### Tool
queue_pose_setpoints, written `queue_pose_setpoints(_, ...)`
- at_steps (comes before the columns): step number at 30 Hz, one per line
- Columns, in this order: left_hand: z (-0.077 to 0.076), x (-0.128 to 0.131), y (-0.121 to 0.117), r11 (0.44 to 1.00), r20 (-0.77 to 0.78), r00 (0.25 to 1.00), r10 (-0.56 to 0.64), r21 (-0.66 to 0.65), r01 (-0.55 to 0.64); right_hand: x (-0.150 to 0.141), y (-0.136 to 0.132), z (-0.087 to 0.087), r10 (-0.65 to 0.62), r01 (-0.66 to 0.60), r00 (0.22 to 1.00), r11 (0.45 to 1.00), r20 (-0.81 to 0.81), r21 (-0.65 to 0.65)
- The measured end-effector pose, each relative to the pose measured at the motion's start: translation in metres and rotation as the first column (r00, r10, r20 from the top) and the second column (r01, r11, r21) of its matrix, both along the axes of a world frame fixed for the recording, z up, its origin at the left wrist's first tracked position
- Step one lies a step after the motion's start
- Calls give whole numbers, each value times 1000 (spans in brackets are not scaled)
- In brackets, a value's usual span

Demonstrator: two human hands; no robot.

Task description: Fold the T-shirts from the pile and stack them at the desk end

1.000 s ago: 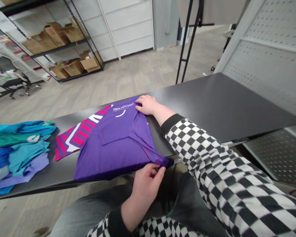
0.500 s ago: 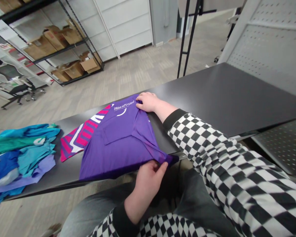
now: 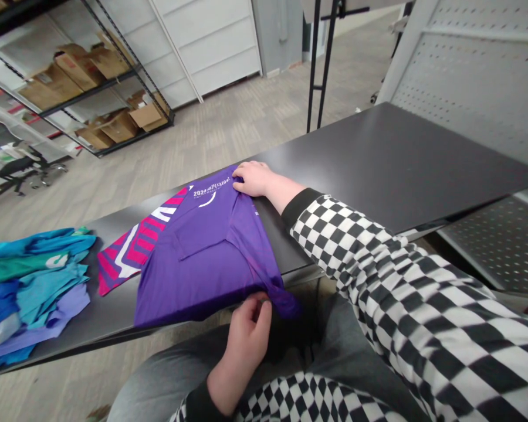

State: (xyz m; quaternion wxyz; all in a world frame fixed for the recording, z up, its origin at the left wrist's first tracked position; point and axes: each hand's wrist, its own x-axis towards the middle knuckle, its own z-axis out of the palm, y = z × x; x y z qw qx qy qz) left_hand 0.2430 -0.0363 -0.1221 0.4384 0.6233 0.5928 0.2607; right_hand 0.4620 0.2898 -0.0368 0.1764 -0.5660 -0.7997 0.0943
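A purple shirt (image 3: 211,252) with white print and a pink-striped part lies folded on the dark table (image 3: 378,170). Its near corner hangs over the front edge. My right hand (image 3: 253,177) rests at the shirt's far corner, fingers curled and pinching the cloth against the table. My left hand (image 3: 246,328) is below the table edge, fingers closed on the shirt's near hem beside the hanging corner. Both my sleeves are black-and-white checked.
A pile of blue, teal and lilac clothes (image 3: 30,281) lies at the table's left end. A perforated grey panel (image 3: 475,76) stands at the right. Across the floor are a wire shelf with cardboard boxes (image 3: 83,70), an office chair (image 3: 13,170) and a black stand (image 3: 319,64).
My left hand has slid a little left along the near hem and curled tighter, so the hanging corner now droops to its right. My right hand keeps its hold.
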Motion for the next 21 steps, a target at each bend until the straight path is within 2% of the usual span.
queue_pose_setpoints(3, 10, 6, 5, 999, -73, 997, 22, 39, -20, 1, -1, 0, 2, -2, 1000, 1000, -3, 3)
queue_pose_setpoints(8, 30, 23, 27, 996, -269, 959, -84, 1, 88, 1, -2, 1, 9, -9, 1000, 1000, -4, 6)
queue_pose_setpoints(11, 39, 21, 31, 995, -349, 932, -98, -12, 100, 1, -2, 1, 14, -14, 1000, 1000, -5, 2)
queue_pose_setpoints(15, 41, -2, 24, 984, -265, 949, -171, -95, 151, 0, -1, 1, 10, -10, 1000, 1000, -3, -1)
queue_pose_setpoints(19, 27, -28, 18, 954, -102, 970, -221, -230, 193, -1, 1, -1, 3, -3, 1000, 1000, 0, 0)
queue_pose_setpoints(21, 20, -36, 17, 953, -62, 974, -219, -228, 200, -1, 1, -1, 1, -1, 1000, 1000, 2, 1)
